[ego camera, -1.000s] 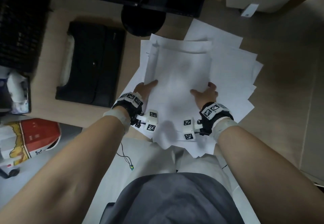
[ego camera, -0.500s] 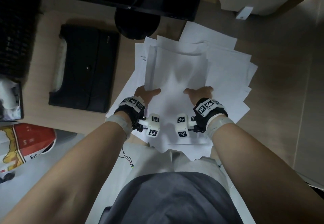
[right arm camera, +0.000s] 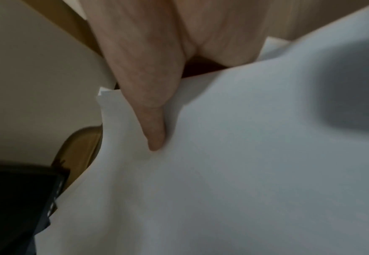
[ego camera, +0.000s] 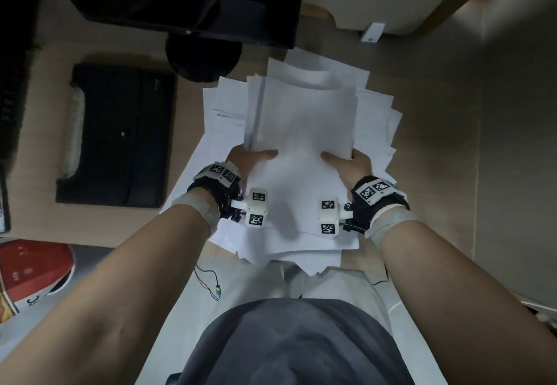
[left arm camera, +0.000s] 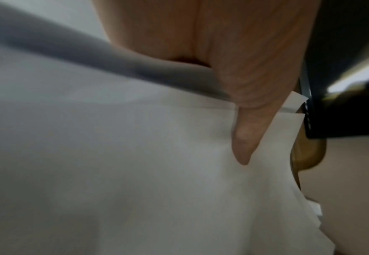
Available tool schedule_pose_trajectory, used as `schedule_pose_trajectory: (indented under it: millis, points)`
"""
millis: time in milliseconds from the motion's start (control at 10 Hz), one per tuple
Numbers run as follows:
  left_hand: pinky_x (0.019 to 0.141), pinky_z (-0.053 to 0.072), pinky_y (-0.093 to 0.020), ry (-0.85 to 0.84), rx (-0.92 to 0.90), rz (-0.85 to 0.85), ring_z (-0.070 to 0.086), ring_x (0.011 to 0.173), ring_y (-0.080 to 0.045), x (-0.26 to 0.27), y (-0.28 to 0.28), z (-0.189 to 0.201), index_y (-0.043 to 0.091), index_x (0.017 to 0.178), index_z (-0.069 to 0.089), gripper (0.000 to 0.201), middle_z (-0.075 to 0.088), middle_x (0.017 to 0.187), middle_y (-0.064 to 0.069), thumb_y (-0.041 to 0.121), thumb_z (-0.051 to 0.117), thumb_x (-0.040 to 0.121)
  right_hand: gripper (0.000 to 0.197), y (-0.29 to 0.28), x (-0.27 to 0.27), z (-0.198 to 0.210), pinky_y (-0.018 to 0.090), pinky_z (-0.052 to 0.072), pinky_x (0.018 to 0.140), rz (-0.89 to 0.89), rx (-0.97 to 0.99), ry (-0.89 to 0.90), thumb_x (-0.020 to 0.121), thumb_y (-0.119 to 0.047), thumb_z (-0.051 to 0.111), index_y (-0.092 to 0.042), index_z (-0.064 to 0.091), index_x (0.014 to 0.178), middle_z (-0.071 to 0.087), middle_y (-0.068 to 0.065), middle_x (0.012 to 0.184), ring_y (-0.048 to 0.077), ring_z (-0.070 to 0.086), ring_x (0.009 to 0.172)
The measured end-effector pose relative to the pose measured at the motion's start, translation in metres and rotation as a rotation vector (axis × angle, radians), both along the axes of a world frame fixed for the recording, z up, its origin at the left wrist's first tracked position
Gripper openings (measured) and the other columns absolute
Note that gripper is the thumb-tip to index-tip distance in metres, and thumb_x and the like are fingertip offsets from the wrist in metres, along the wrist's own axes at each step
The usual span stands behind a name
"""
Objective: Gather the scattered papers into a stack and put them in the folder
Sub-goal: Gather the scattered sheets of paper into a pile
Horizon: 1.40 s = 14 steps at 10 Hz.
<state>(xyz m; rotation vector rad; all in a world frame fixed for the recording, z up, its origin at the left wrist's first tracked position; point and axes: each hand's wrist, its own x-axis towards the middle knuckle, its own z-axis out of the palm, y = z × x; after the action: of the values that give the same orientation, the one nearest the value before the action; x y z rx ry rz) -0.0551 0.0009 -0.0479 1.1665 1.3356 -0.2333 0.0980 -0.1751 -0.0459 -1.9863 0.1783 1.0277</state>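
Note:
A loose pile of white papers (ego camera: 304,131) is bunched together in front of me, edges uneven, the bottom ends hanging past the desk's near edge. My left hand (ego camera: 251,160) grips the pile's left side, thumb on top and fingers hidden underneath. My right hand (ego camera: 349,163) grips the right side the same way. In the left wrist view the thumb (left arm camera: 244,138) presses on the top sheet (left arm camera: 135,172); in the right wrist view the thumb (right arm camera: 155,131) lies on the paper (right arm camera: 244,172). The black folder (ego camera: 120,134) lies shut on the desk to the left.
A dark monitor (ego camera: 187,2) and its round base (ego camera: 203,56) stand at the back of the wooden desk (ego camera: 437,143). A red-and-white box (ego camera: 30,270) sits low at the left. A black crate (ego camera: 12,53) fills the far left.
Both hands have drawn the sheets inward and toward me, so the spread pile is narrower and more bunched. The thumbs now clamp the top sheets from both sides.

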Motion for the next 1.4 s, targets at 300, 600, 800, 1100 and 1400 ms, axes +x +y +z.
schedule_pose_trajectory:
  millis: [300, 600, 800, 1100, 1400]
  points:
    - [0.071, 0.039, -0.030, 0.034, 0.083, -0.029, 0.050, 0.065, -0.016, 0.071, -0.039, 0.025, 0.018, 0.074, 0.053, 0.056, 0.053, 0.073, 0.000, 0.069, 0.036, 0.091, 0.075, -0.050, 0.058, 0.010, 0.026, 0.031, 0.101, -0.006, -0.108, -0.100, 0.078, -0.054, 0.072, -0.021, 0.047, 0.140, 0.055, -0.010, 0.121, 0.017, 0.053, 0.117]
    - [0.076, 0.037, -0.028, 0.043, 0.304, 0.013, 0.049, 0.073, -0.021, 0.053, -0.037, 0.029, 0.010, 0.088, 0.057, 0.044, 0.053, 0.076, -0.001, 0.047, 0.037, 0.100, 0.083, -0.030, 0.057, 0.007, 0.034, 0.028, 0.115, 0.059, -0.077, -0.085, 0.086, -0.044, 0.070, -0.010, 0.030, 0.151, 0.035, 0.006, 0.153, 0.025, 0.037, 0.139]
    - [0.083, 0.046, -0.036, -0.049, 0.384, 0.129, 0.055, 0.085, -0.022, 0.041, -0.021, 0.038, 0.013, 0.087, 0.061, 0.041, 0.060, 0.092, -0.008, 0.046, 0.042, 0.100, 0.084, -0.033, 0.057, 0.007, 0.034, 0.028, 0.115, 0.091, -0.128, -0.101, 0.087, -0.042, 0.069, -0.006, 0.029, 0.151, 0.035, 0.008, 0.154, 0.025, 0.036, 0.139]
    - [0.064, 0.032, -0.012, -0.004, 0.586, 0.259, 0.038, 0.097, -0.011, 0.018, 0.004, 0.057, 0.002, 0.132, 0.052, 0.057, 0.043, 0.105, 0.000, 0.046, 0.030, 0.103, 0.073, -0.034, 0.041, 0.015, 0.036, 0.037, 0.099, 0.065, -0.421, 0.019, 0.095, -0.036, 0.057, 0.000, 0.022, 0.148, 0.039, 0.018, 0.146, 0.034, 0.045, 0.128]
    - [0.084, 0.054, -0.032, -0.282, 0.273, 0.243, 0.067, 0.090, -0.017, 0.042, 0.007, 0.106, 0.017, 0.105, 0.062, 0.055, 0.069, 0.094, 0.005, 0.067, 0.045, 0.088, 0.045, -0.022, 0.036, 0.004, 0.035, 0.044, 0.098, 0.306, -0.517, -0.098, 0.097, -0.020, 0.050, -0.006, 0.046, 0.139, 0.053, 0.013, 0.137, 0.030, 0.054, 0.120]
